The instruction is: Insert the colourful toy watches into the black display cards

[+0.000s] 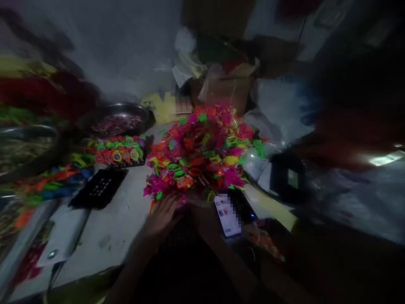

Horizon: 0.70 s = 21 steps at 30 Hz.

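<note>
A large heap of bright pink, orange, green and yellow plastic pieces (202, 152), some shaped like toy watches, covers the middle of the table. My left hand (166, 211) rests at the near edge of the heap, its fingers stretched forward over the pieces. Beside it, my right hand (202, 213) is at the same edge, close to a lit phone (228, 215). Darkness and blur hide the right fingers and anything in them. The phone lies against a black object (245, 204) with a small blue light.
Toy watches (118, 154) stand in rows at the left, behind a black pad (99, 188) and a white box-like device (65, 230). Metal bowls (118, 118) of small parts stand farther back. A cardboard box (221, 90) is behind the heap; plastic bags (281, 112) lie right.
</note>
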Each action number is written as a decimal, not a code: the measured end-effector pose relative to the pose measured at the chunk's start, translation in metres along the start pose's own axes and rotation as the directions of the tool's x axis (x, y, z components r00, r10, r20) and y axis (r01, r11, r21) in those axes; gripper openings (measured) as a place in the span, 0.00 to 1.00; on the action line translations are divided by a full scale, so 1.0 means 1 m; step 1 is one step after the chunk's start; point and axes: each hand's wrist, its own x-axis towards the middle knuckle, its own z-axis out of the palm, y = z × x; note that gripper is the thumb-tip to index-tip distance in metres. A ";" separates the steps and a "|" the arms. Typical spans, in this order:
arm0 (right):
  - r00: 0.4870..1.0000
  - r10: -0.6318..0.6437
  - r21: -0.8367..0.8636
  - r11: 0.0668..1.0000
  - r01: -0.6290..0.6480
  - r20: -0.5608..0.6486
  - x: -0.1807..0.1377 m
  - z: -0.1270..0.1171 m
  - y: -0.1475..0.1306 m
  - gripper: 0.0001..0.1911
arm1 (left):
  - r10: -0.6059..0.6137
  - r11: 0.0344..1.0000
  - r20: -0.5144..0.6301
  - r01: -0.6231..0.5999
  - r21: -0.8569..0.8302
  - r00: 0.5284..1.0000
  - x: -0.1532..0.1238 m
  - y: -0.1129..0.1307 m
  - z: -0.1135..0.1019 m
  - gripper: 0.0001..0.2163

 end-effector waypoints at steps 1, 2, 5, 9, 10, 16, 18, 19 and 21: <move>1.000 -0.009 0.010 1.000 0.009 -0.001 -0.002 -0.001 0.000 0.14 | -0.001 1.000 -0.025 0.000 -0.023 1.000 0.000 0.000 -0.006 0.23; 1.000 -0.013 0.021 1.000 0.013 -0.007 -0.004 0.000 0.000 0.15 | -0.021 0.999 -0.050 0.018 -0.045 0.999 0.000 -0.001 -0.012 0.23; 0.999 0.003 0.068 0.998 0.000 -0.052 -0.015 0.009 0.004 0.19 | -0.199 0.977 -0.133 0.185 -0.108 0.971 -0.004 -0.016 -0.024 0.22; 0.986 0.073 0.139 0.989 -0.052 -0.147 -0.037 0.042 0.016 0.23 | -0.648 0.755 -0.096 0.622 -0.208 0.755 -0.017 -0.050 -0.019 0.21; 0.984 0.079 0.159 0.986 -0.053 -0.163 -0.041 0.050 0.019 0.23 | -0.721 0.677 -0.020 0.698 -0.234 0.693 -0.020 -0.056 -0.015 0.22; 0.972 0.102 0.259 0.965 -0.044 -0.213 -0.052 0.069 0.023 0.23 | -0.813 0.507 0.171 0.820 -0.265 0.557 -0.024 -0.064 0.009 0.20; 0.970 0.109 0.271 0.961 -0.048 -0.215 -0.051 0.068 0.022 0.22 | -0.809 0.475 0.219 0.827 -0.301 0.545 -0.022 -0.065 0.012 0.18; 0.970 0.111 0.277 0.960 -0.049 -0.215 -0.051 0.067 0.021 0.22 | -0.802 0.463 0.239 0.823 -0.328 0.547 -0.021 -0.066 0.013 0.17; 0.973 0.108 0.293 0.955 -0.045 -0.205 -0.052 0.065 0.021 0.22 | -0.789 0.432 0.274 0.813 -0.390 0.550 -0.019 -0.069 0.015 0.15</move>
